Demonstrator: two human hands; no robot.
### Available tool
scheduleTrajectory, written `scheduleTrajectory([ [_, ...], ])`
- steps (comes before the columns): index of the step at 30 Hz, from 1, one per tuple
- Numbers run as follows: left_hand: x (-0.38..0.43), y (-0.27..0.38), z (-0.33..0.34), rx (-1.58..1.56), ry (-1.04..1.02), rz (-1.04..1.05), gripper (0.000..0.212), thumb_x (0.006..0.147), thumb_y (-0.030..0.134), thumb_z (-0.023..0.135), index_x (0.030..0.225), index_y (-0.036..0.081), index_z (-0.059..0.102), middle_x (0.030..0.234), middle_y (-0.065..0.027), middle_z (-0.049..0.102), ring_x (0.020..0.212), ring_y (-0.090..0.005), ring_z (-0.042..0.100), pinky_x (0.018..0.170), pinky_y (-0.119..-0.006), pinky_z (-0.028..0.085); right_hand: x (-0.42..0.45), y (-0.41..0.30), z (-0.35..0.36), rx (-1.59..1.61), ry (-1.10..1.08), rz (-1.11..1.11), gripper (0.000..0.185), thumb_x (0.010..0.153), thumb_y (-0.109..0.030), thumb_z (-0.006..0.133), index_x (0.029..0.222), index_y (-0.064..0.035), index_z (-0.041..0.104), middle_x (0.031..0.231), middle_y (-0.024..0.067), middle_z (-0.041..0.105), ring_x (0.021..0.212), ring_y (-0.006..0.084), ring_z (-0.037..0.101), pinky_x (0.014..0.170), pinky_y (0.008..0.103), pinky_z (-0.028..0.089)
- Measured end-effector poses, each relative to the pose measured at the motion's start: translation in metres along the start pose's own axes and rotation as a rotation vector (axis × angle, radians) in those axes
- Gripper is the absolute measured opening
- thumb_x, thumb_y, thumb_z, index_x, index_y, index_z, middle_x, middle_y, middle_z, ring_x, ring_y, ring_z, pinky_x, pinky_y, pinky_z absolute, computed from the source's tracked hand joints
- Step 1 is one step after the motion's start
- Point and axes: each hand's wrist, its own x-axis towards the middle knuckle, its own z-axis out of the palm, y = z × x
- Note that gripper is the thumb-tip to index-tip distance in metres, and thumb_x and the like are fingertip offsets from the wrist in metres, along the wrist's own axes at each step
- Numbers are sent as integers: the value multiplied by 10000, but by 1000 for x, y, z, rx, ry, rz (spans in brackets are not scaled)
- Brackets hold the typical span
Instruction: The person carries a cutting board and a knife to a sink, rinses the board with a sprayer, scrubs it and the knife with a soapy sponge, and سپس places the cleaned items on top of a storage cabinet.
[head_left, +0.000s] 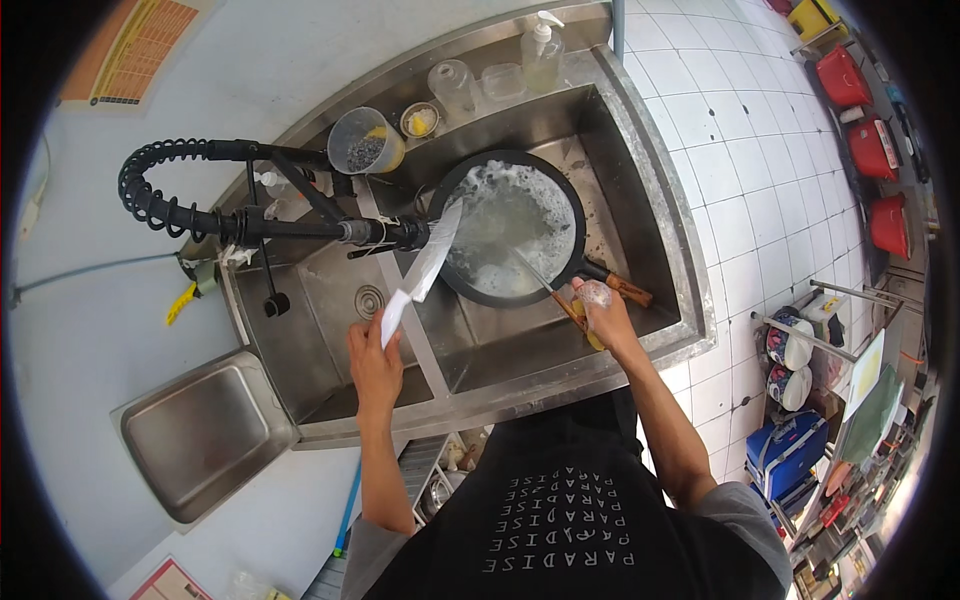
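Note:
My left hand grips the white handle of a kitchen knife. Its broad blade points up and away, beneath the black spray head of the tap, and water spreads off it. In the right sink basin sits a dark wok full of cloudy, foamy water. My right hand, with suds on its back, holds a thin utensil with a brown handle; its far end is hidden under the water. Something yellow, perhaps a sponge, shows under those fingers. The wok's wooden handle lies just beyond that hand.
The left basin has a drain. Along the back ledge stand a plastic tub, a small bowl, a clear bottle and a pump bottle. A steel pan sits at the left; red bins line the far right.

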Motion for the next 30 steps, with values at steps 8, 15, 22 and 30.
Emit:
scheduleTrajectory([
  [8, 75, 11, 53, -123, -6, 97, 406, 918, 207, 644, 1261, -3, 591, 1094, -219, 542, 1006, -385, 549, 885, -438, 440, 22, -19, 20, -4, -110, 70, 418, 965, -413, 569, 892, -7, 640, 736, 75, 630, 636, 176, 607, 606, 338, 457],
  [15, 147, 41, 92, -431, -17, 196, 342, 943, 272, 634, 1132, -13, 640, 1090, -198, 629, 1031, -368, 588, 915, -437, 449, 7, -84, 25, 82, -76, -24, 362, 935, -403, 647, 968, -43, 630, 764, 35, 602, 640, 113, 567, 562, 265, 425],
  [22, 185, 38, 125, -838, -115, -145, 412, 867, 427, 738, 948, 30, 665, 666, -18, 625, 553, -129, 615, 546, -297, 492, 46, -109, 41, 9, -121, -173, 473, 907, -448, 678, 1073, -17, 573, 801, 44, 604, 685, 129, 568, 630, 268, 460],
  [30, 150, 57, 133, -897, -66, -248, 401, 882, 326, 728, 1011, -45, 643, 729, -91, 652, 513, -154, 627, 499, -257, 532, 155, -241, 144, 29, -45, -676, 646, 828, -246, 736, 1337, -37, 399, 1195, 146, 502, 1027, 274, 570, 900, 369, 489],
])
